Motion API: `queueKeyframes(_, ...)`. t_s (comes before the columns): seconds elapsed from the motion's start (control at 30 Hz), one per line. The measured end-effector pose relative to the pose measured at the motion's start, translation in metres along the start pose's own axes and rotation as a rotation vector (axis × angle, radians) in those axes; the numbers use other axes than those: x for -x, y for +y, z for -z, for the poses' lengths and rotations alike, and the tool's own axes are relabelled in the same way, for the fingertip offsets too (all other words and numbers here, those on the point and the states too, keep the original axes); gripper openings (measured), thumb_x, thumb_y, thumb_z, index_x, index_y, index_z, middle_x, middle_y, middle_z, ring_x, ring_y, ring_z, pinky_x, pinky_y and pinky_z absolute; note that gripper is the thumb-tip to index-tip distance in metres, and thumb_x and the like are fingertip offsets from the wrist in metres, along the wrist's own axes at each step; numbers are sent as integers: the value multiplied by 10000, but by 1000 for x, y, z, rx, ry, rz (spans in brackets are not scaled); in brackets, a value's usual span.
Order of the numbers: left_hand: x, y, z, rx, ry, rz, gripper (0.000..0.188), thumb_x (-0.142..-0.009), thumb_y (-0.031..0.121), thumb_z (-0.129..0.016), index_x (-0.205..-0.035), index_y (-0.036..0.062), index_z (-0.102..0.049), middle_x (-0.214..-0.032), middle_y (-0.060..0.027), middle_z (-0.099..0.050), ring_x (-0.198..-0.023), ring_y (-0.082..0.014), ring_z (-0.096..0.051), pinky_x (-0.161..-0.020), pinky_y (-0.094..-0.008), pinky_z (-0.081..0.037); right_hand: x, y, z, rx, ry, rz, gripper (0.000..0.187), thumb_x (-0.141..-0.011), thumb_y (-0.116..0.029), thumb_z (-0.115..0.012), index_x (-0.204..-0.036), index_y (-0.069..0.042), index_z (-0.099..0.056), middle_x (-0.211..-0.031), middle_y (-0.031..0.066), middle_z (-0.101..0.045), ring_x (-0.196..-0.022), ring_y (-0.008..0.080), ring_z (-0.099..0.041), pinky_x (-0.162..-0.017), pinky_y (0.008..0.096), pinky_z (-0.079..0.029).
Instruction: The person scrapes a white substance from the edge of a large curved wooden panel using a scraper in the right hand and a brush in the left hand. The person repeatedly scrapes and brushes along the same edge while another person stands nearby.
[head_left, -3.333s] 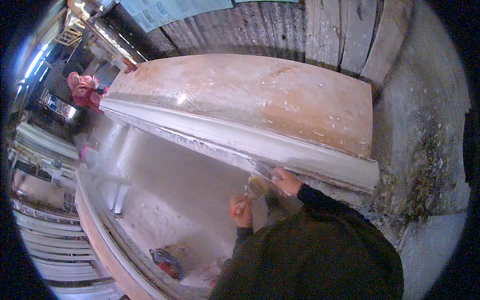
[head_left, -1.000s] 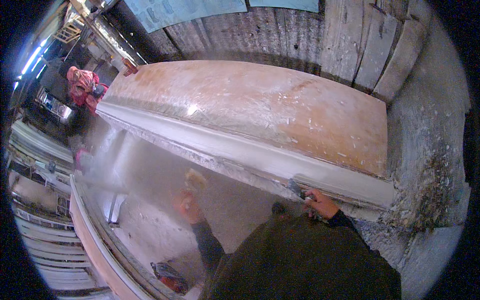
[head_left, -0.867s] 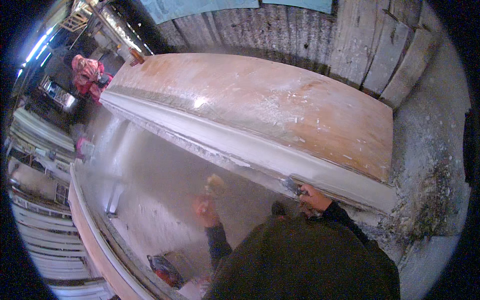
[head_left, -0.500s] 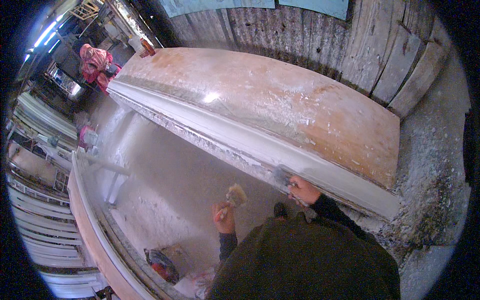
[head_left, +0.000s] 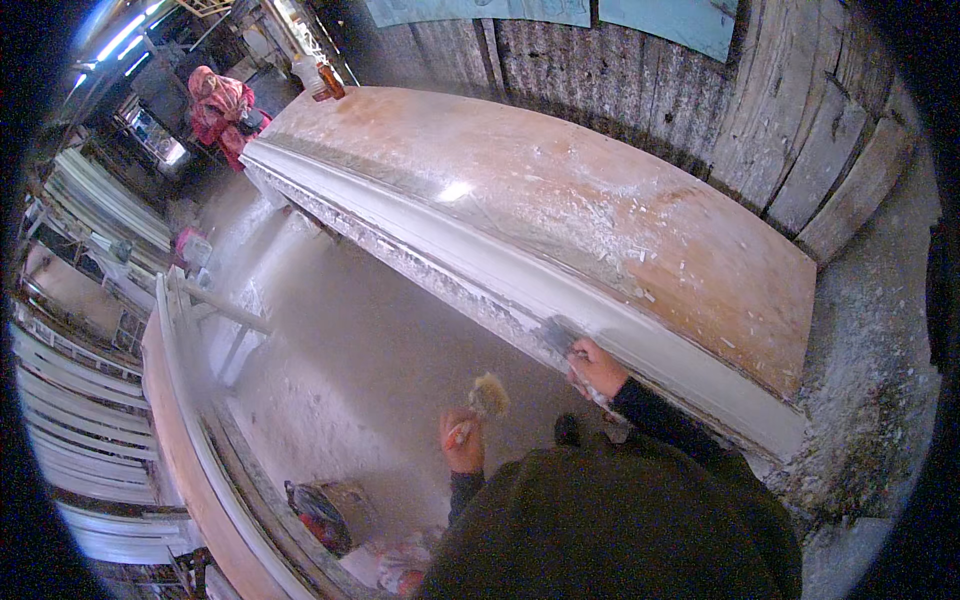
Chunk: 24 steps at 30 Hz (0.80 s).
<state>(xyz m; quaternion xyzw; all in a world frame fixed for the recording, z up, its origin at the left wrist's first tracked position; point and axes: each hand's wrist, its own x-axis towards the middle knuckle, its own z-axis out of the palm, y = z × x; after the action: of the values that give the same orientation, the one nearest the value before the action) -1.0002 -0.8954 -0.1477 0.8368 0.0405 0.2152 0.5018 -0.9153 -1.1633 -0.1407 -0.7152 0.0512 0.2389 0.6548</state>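
White moulding (head_left: 470, 262) runs along the near edge of a brown panel (head_left: 560, 170), just beyond the right hand (head_left: 599, 370), which grips a grey flat-headed tool (head_left: 562, 335) at the moulding's lower edge; whether they touch is unclear. Nearer the body, the left hand (head_left: 461, 442) is closed around a pale-bristled brush (head_left: 489, 395), apart from the moulding.

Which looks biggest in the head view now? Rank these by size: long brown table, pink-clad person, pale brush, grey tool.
1. Long brown table
2. Pink-clad person
3. Pale brush and grey tool: too alike in size to rank.
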Motion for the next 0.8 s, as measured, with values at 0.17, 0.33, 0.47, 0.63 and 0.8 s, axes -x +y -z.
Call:
queueKeyframes(0.17,10,8,1,-52,15,50,126,-658,22,-624,-767,52,-570,-804,-77,-550,-792,-242,-518,-714,-325,-413,-4,-33,-13,-36,-76,-25,217,-860,-195,-448,-994,-53,-351,-647,84,-527,-402,145,-478,-317,287,-386)
queueKeyframes(0.33,12,8,-6,-101,-1,73,127,-674,28,-629,-788,55,-581,-802,-78,-548,-785,-230,-521,-704,-314,-419,3,-17,4,123,-64,230,282,-844,-200,-465,-1056,-40,-369,-653,79,-534,-396,138,-467,-332,280,-384)
queueKeyframes(0.47,15,21,-18,48,-45,118,123,-676,41,-636,-785,54,-581,-812,-76,-549,-776,-220,-526,-692,-303,-421,-11,-28,-15,124,-7,-44,307,-855,-217,-443,-1098,-49,-362,-647,84,-542,-409,139,-480,-342,289,-387)
queueKeyframes(0.63,12,22,-27,-8,-91,21,123,-668,42,-648,-774,48,-585,-803,-75,-561,-779,-225,-530,-692,-313,-423,22,-52,-8,5,-49,26,333,-853,-226,-441,-1110,-36,-346,-655,89,-542,-413,155,-497,-347,296,-395)
queueKeyframes(0.8,5,34,-37,72,-99,-127,104,-678,47,-642,-765,42,-584,-780,-80,-565,-779,-236,-533,-698,-320,-419,4,-43,-7,177,-14,31,298,-848,-211,-440,-1060,-19,-357,-637,83,-526,-404,160,-493,-348,306,-395)
